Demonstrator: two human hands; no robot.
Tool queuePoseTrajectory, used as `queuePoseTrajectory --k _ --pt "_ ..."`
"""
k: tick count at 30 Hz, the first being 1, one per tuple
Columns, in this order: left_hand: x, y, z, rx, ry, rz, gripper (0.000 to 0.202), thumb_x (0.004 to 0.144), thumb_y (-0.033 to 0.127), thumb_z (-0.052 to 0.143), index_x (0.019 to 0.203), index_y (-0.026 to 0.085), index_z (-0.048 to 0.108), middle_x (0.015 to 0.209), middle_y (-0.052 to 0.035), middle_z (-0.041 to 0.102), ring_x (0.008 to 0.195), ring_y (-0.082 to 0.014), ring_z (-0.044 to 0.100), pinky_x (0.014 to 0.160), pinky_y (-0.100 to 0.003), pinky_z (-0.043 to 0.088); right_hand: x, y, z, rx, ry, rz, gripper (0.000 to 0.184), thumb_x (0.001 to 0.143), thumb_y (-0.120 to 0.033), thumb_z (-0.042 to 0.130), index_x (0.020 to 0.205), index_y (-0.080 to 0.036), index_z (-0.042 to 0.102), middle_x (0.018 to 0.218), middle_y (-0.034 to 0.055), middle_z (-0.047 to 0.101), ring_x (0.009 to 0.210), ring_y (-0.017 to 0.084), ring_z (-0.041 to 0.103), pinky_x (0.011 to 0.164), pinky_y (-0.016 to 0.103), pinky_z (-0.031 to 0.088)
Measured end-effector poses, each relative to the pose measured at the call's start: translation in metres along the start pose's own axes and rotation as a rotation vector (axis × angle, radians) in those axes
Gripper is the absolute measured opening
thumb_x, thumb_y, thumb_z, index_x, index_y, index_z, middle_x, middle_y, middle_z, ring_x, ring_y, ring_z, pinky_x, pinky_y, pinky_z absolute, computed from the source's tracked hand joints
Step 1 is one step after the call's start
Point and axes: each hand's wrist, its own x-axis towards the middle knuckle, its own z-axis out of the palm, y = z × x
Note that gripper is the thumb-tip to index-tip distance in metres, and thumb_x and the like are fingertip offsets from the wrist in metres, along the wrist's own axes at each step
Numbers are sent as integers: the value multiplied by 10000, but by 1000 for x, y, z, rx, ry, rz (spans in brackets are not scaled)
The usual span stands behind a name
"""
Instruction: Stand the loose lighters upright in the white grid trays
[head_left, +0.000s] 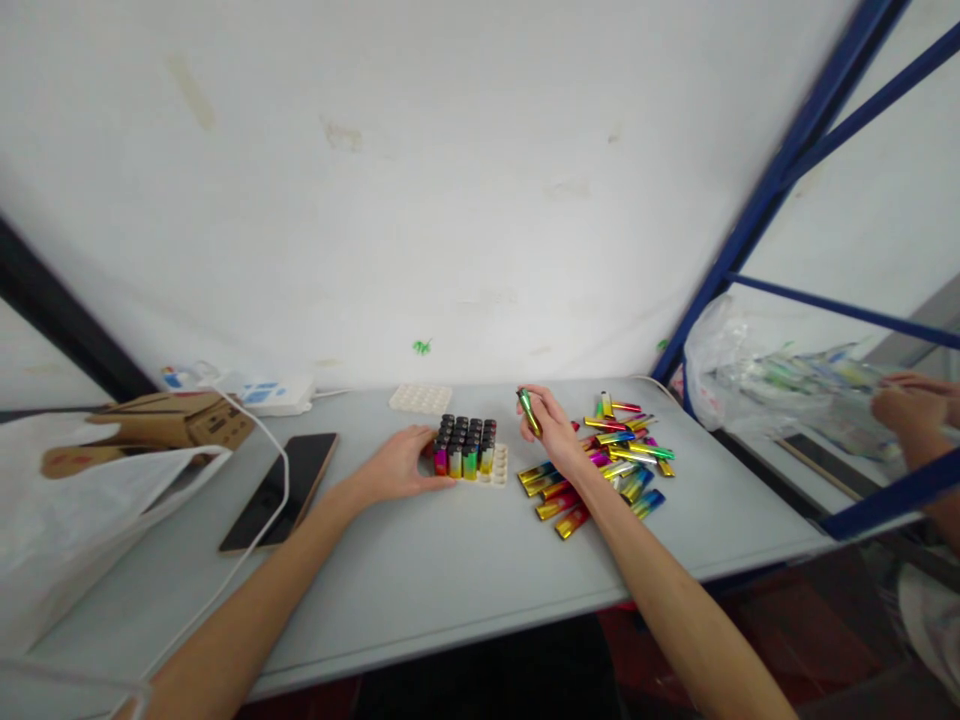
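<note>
At the far left of the counter (420,570) a white plastic bag (67,520) spills over the edge, with a cardboard box (176,418) lying behind it. A power strip (274,393) sits against the far wall, and its white cable (255,470) runs toward the near edge, crossing a dark phone (281,490) that lies flat.

Right of the phone, the left hand (401,465) rests palm down on the counter. Its grip is loose and partly open, and the fingertips lie against the left side of a block of upright lighters (465,445). The hand closes around nothing. These lighters have dark tops and coloured bodies, and they fill most of a white tray (498,468). The tray's right-hand column of pockets is bare. A second white tray (420,398) lies farther back, near the wall.

Just right of the filled tray, the right hand (556,432) is raised a little above the counter. Its grip is closed, with the fingertips pinching a green lighter (528,410) that is tilted with one end up and to the left. This lighter hangs just beyond the far right corner of the tray and touches neither the tray nor the counter.

Under and to the right of that wrist lies a loose pile of lighters (626,458) in metallic colours, crossing one another. Further right a blue frame (750,230) rises, with a clear bag (750,370) behind it. Another person's hand (900,410) is at the right edge.
</note>
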Motion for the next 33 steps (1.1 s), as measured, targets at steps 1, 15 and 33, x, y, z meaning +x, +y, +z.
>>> queuePoseTrajectory --k 1,15,33 --pt "0 1 0 2 2 5 607 735 776 759 907 199 685 963 -114 727 887 -317 660 846 -439 540 1 1 0 -11 10 -2 591 848 -728 712 1200 -271 580 878 -43 636 513 83 450 518 265 331" --pt "3 5 1 -6 30 -30 589 720 751 786 922 209 673 924 -70 753 854 -280 675 812 -384 531 -4 2 0 -342 42 60 646 838 -870 567 684 -264 401 574 -75 334 524 112 302 502 270 242" --pt "3 6 0 -29 38 -15 600 710 742 789 927 191 690 911 -65 743 826 -275 664 794 -382 522 -18 -12 9 -811 -69 -189 449 1039 -593 461 754 -246 452 639 -44 473 640 151 434 637 286 322"
